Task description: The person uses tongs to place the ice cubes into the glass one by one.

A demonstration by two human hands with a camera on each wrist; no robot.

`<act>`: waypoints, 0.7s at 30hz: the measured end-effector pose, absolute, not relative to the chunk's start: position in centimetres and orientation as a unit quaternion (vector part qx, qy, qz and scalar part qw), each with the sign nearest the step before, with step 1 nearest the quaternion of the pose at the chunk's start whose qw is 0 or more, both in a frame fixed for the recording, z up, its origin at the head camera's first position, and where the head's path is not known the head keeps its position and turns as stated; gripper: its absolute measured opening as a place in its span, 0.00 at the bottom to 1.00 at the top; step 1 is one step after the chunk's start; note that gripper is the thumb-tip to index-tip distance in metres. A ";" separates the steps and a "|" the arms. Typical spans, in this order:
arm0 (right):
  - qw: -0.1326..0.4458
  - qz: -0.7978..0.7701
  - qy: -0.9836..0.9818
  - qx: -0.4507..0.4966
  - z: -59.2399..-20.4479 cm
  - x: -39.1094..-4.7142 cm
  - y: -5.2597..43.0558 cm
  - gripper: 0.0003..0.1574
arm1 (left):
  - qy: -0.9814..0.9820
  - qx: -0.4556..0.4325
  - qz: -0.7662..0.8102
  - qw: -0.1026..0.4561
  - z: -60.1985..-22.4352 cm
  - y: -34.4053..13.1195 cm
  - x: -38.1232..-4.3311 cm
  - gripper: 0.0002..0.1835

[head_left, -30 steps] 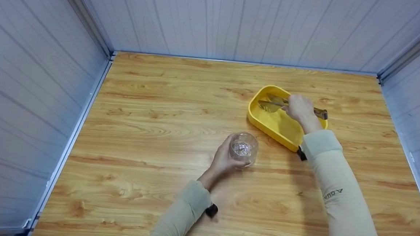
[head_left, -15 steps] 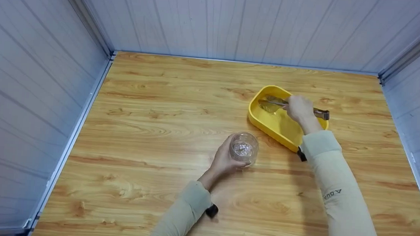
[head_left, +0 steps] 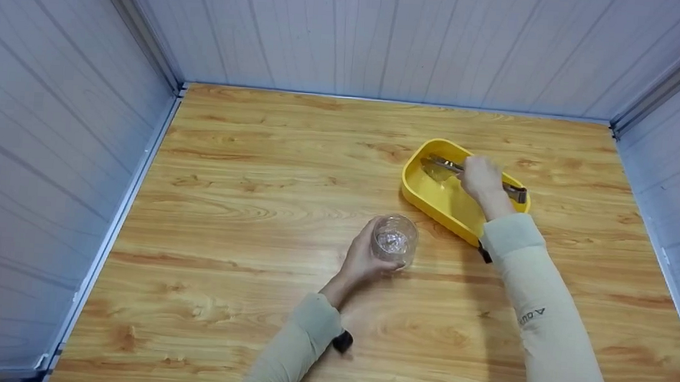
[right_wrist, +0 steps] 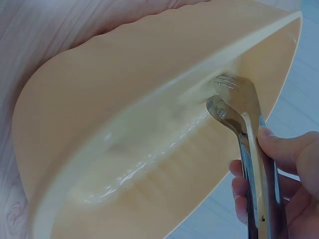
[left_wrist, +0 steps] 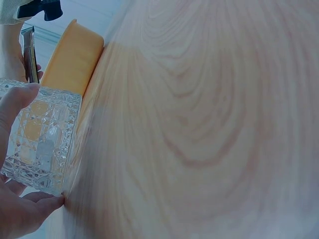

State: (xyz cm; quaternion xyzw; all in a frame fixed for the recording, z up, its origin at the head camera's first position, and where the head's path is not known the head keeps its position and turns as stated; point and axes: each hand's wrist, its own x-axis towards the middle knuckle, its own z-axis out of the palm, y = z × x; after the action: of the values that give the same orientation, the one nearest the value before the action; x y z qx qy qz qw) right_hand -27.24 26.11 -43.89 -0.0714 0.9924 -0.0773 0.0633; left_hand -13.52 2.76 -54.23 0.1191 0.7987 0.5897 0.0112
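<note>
Metal serving tongs (right_wrist: 254, 144) are gripped in my right hand (head_left: 483, 181), thumb on one side and fingers on the other. One end is forked, the other spoon-shaped; both ends reach down inside a yellow rectangular tub (head_left: 436, 212), close to each other. In the right wrist view they are near the tub's inner wall and floor. My left hand (head_left: 364, 255) curls around a clear cut-glass tumbler (head_left: 396, 240), which stands upright on the table in front of the tub. Its thumb and fingers (left_wrist: 47, 205) show on opposite sides of the glass in the left wrist view.
The wood-grain table (head_left: 244, 209) is bounded by pale panel walls (head_left: 337, 37) at the back and both sides. The tub sits right of centre, its nearest wall a short way beyond the tumbler. A black wrist device (head_left: 342, 340) sticks out below the left cuff.
The tongs' two ends have come closer together inside the tub. My right hand has shifted slightly left, and the tongs' handle end has dropped nearer to me. The left hand and tumbler stay put.
</note>
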 end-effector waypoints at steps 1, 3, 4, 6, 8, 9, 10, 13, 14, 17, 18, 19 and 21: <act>0.062 -0.077 0.992 -0.073 -43.9 -27.2 26.1 0.10 | 0.800 0.120 0.588 0.011 -54.2 2.8 -13.5 0.51; 0.056 -0.076 0.992 -0.079 -43.9 -27.2 26.0 0.10 | 0.802 0.121 0.585 0.010 -54.2 2.8 -13.6 0.51; 0.053 -0.076 0.992 -0.081 -43.9 -27.1 25.9 0.10 | 0.802 0.122 0.585 0.010 -54.2 2.8 -13.6 0.51; 0.044 -0.076 0.992 -0.086 -43.9 -27.1 25.8 0.09 | 0.801 0.125 0.586 0.009 -54.2 2.8 -13.6 0.50; 0.037 -0.075 0.992 -0.091 -43.9 -27.1 25.8 0.09 | 0.800 0.128 0.587 0.008 -54.1 2.8 -13.6 0.50; 0.035 -0.076 0.992 -0.092 -44.0 -27.1 25.8 0.08 | 0.798 0.129 0.588 0.007 -54.1 2.8 -13.6 0.50; 0.034 -0.078 0.992 -0.093 -44.1 -27.1 25.8 0.08 | 0.798 0.131 0.588 0.007 -54.2 2.8 -13.6 0.50; 0.033 -0.081 0.991 -0.096 -44.3 -27.0 25.7 0.08 | 0.798 0.132 0.588 0.008 -54.2 2.8 -13.7 0.49; 0.032 -0.082 0.991 -0.096 -44.4 -27.0 25.7 0.08 | 0.798 0.132 0.588 0.009 -54.2 2.8 -13.7 0.49; 0.030 -0.085 0.991 -0.095 -44.6 -26.8 25.8 0.09 | 0.799 0.130 0.587 0.011 -54.2 2.8 -13.6 0.50; 0.029 -0.087 0.991 -0.093 -44.6 -26.7 25.8 0.09 | 0.800 0.130 0.586 0.012 -54.3 2.8 -13.6 0.50; 0.028 -0.089 0.991 -0.092 -44.7 -26.7 25.8 0.09 | 0.800 0.129 0.586 0.013 -54.3 2.8 -13.6 0.50; 0.026 -0.094 0.991 -0.090 -44.9 -26.6 25.8 0.10 | 0.799 0.129 0.587 0.013 -54.3 2.8 -13.6 0.50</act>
State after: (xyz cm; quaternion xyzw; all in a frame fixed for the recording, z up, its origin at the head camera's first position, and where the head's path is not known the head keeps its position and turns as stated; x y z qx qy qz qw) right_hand -26.56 25.82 -44.86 -0.0895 0.9912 -0.0939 0.0258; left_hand -13.61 2.77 -54.27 0.1291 0.7994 0.5866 0.0126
